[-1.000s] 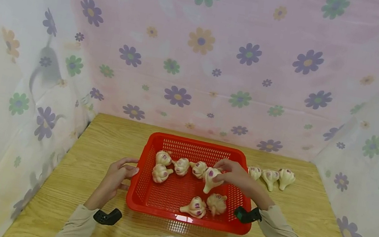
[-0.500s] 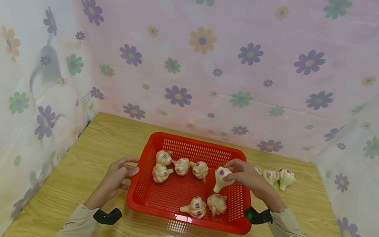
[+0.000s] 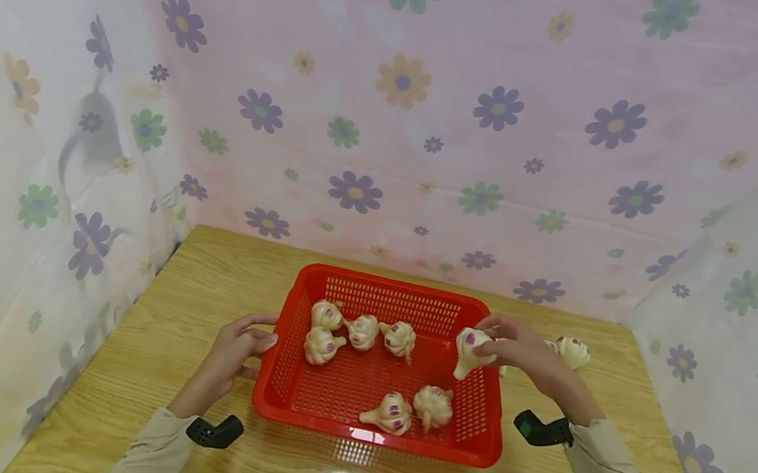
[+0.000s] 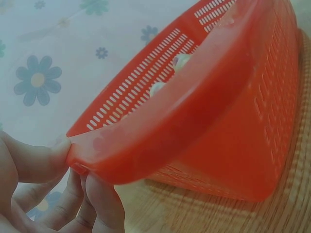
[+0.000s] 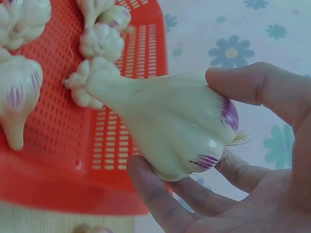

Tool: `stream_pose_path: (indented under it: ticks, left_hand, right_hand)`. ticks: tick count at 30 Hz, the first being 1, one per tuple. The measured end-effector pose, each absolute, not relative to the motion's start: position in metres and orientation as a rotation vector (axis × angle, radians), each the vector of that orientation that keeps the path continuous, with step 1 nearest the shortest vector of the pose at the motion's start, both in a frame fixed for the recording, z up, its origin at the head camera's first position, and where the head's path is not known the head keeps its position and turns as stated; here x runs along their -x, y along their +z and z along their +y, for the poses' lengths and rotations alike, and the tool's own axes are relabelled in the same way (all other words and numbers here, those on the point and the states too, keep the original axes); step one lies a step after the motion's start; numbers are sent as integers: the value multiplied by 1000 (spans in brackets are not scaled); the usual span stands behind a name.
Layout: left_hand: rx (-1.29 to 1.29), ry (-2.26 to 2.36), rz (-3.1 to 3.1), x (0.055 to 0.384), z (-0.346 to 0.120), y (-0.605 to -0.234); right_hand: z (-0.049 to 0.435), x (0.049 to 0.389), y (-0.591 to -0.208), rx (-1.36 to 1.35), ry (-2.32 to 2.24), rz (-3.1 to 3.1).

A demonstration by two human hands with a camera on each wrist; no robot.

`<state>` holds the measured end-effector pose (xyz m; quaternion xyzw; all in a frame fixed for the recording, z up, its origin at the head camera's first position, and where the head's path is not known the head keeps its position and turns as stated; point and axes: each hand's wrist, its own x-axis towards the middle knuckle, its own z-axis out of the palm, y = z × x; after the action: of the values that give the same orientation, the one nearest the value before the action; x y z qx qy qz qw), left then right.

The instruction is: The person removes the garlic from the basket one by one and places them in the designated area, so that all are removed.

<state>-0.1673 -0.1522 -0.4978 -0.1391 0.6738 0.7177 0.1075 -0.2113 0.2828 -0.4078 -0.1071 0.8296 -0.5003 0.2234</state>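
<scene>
The left hand pinches the left rim of a red basket, thumb on top and fingers curled beneath, midway between the left and right edges of the tabletop. The right hand, fingers parted only by the bulb's width, grips a garlic bulb over the basket's right end. Six other bulbs lie inside; more, partly hidden, lie toward the tabletop's far right corner.
</scene>
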Motion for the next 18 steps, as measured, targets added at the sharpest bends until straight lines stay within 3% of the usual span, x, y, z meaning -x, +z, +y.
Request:
stream_pose_path:
  ticks: [18]
  left_hand:
    - [408, 2090, 2012, 166, -152, -498]
  right_hand:
    - [324, 206, -392, 227, -1323, 2375]
